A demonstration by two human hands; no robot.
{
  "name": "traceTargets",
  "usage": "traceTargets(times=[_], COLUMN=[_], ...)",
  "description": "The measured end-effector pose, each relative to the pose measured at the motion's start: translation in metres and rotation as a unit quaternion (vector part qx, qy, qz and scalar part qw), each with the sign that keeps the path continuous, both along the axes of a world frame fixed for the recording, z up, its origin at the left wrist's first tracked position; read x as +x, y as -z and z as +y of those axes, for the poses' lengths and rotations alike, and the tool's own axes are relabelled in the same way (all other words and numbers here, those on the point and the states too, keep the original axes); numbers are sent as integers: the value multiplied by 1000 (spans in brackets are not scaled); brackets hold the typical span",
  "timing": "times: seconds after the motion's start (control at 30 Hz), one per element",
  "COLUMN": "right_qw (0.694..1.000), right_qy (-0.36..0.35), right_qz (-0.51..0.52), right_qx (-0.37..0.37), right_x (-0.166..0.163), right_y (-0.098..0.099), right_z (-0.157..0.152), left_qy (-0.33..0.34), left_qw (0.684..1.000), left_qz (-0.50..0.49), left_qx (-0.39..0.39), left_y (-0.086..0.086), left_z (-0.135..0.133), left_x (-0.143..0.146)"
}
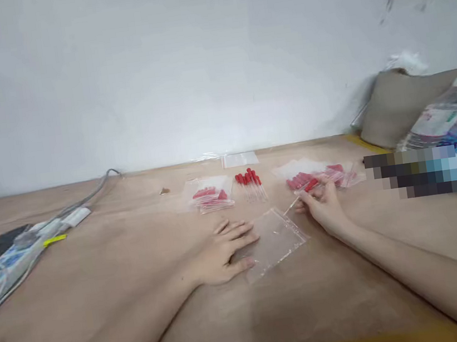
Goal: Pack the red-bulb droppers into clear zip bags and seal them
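Observation:
My left hand (226, 251) lies flat with fingers apart, its fingertips on the left edge of a clear zip bag (272, 243). This bag is flat on the table, its zip end turned to the upper right. Pinched in my right hand (324, 206) is what looks like a dropper (310, 185), with a red bulb and thin clear stem. The stem points down-left, its tip at the bag's zip end; I cannot tell whether it is inside. Several similar red-bulbed droppers (249, 179) lie side by side beyond the bag.
Filled bags with red-ended pieces lie in a left pile (212, 195) and a right pile (297, 180). A flat white-topped bag (240, 160) rests near the wall. A power strip (24, 254) with cables is at left. Bottles (436, 121) and a grey-brown bag (388, 105) stand at right.

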State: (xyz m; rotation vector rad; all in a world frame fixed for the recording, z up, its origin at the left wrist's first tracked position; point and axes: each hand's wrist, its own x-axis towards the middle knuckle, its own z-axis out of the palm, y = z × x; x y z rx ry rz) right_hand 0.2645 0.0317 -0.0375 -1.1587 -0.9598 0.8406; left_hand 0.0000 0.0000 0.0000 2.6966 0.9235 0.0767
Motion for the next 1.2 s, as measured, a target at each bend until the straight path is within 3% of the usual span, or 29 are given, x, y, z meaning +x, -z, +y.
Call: traceTargets(times=[0.13,0.27,0.43,0.57,0.83,1.0,1.1,1.2], right_qw=[997,981,921,875,895,828,826,880], right_qy=[-48,-175,-375,-459,-406,-455,-444,-312], right_qz=[37,39,-31,-82,-161,-326,-340,-331], right_qx=[-41,-68,-95,-130,-86,19,-73,-136], right_x=[-10,-7,8,13,-5,-4,11,21], right_y=[-4,-9,-13,-13,-8,-24,-31,-33], right_z=[-8,-17,-19,-15,-22,-26,-15,9], left_qy=[8,13,10,15,9,-8,-8,-9], left_qw=[1000,998,998,998,997,994,993,994], left_qz=[-24,-55,-61,-60,-73,-110,-118,-111], left_qx=[2,4,2,11,10,11,7,-1], left_y=[1,3,5,7,8,12,13,13], left_z=[-1,0,2,2,1,2,2,3], left_x=[-3,-3,-2,-2,-2,-3,-2,-1])
